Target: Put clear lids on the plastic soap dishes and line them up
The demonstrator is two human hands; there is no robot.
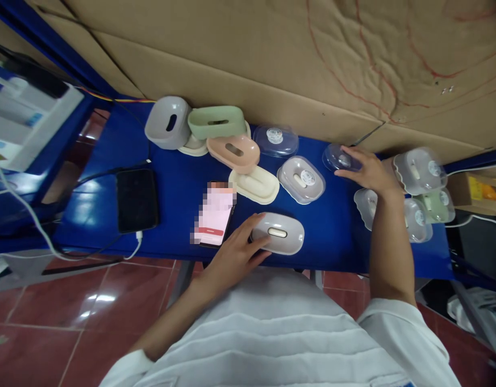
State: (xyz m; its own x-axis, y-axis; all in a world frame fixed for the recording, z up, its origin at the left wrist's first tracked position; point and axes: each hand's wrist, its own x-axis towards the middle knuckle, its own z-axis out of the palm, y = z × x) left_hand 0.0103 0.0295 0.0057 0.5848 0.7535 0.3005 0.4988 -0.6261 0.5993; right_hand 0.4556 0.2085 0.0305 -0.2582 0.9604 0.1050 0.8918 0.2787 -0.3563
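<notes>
Five coloured soap-dish bases (277, 233), about seven clear lids (301, 179), two phones (137, 200), two hands (232, 257)

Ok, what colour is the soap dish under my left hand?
Grey soap dish, with a cream slot in its middle; the head view shows it.

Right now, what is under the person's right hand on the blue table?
The right hand lies on a clear plastic lid on the blue table. Something small and pale shows through the lid; the palm covers the lid's right part, so the rest is hidden.
</notes>
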